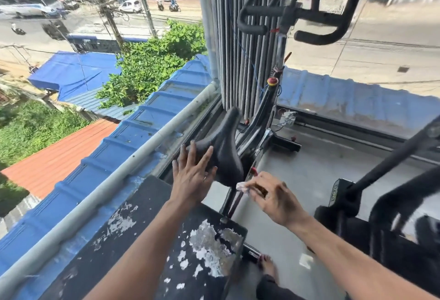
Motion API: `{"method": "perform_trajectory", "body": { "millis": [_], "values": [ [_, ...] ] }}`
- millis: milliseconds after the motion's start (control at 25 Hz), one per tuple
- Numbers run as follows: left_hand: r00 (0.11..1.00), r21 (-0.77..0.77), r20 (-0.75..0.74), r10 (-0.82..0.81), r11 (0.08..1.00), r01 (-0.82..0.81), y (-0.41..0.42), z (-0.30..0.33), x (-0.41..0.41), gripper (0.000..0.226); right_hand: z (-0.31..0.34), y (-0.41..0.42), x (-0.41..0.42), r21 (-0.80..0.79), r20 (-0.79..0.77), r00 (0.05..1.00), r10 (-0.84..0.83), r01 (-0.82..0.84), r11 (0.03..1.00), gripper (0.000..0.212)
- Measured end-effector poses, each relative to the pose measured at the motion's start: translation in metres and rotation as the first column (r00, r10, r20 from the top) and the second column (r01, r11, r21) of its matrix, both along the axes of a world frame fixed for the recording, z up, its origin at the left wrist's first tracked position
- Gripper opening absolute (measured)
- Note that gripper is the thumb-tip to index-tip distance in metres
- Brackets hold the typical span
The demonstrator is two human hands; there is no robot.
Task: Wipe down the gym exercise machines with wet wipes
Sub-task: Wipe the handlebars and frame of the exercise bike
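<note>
The left hand lies flat on the rear left of the saddle, fingers straight and spread, holding nothing. The right hand is just right of the saddle's rear edge, its fingers curled round a crumpled white wipe that pokes out towards the seat post; whether the wipe touches the saddle is hard to say, as that spot is blurred. The saddle belongs to a black exercise bike set in the corner of the grey floor, against the window (street and blue roofs beyond). Its handlebars show near the top edge. Closed grey blinds hang behind the bike. A black panel with flaked paint sits below the left forearm. Part of a second machine stands at the right edge.
</note>
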State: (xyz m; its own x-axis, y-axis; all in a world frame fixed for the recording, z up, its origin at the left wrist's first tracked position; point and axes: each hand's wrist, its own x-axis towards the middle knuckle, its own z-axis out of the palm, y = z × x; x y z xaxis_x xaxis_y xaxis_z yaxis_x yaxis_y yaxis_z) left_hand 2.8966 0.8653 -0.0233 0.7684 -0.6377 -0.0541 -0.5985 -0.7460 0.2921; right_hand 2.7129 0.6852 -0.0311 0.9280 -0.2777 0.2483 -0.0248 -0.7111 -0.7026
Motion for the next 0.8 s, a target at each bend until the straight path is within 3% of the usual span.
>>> {"method": "perform_trajectory", "body": {
  "millis": [280,480,640,800],
  "values": [
    [0.978,-0.145,-0.043,-0.206,0.969,0.198,0.03,-0.003,-0.085,0.055,0.018,0.054,-0.089,-0.024,-0.051,0.966,-0.252,0.252,0.968,0.024],
    [0.902,-0.18,-0.052,-0.429,0.892,0.414,0.001,-0.001,-0.161,0.052,0.021,0.066,-0.183,-0.041,-0.086,0.874,-0.478,0.476,0.878,0.022],
    [0.77,-0.117,-0.073,-0.633,0.773,0.624,-0.035,-0.003,-0.232,0.056,0.024,0.077,-0.275,-0.05,-0.049,0.746,-0.664,0.662,0.748,0.019],
    [0.511,-0.069,-0.172,-0.842,0.528,0.846,-0.062,0.002,-0.354,0.043,0.014,0.119,-0.406,-0.035,-0.029,0.507,-0.861,0.861,0.508,0.018]
  ]
}}
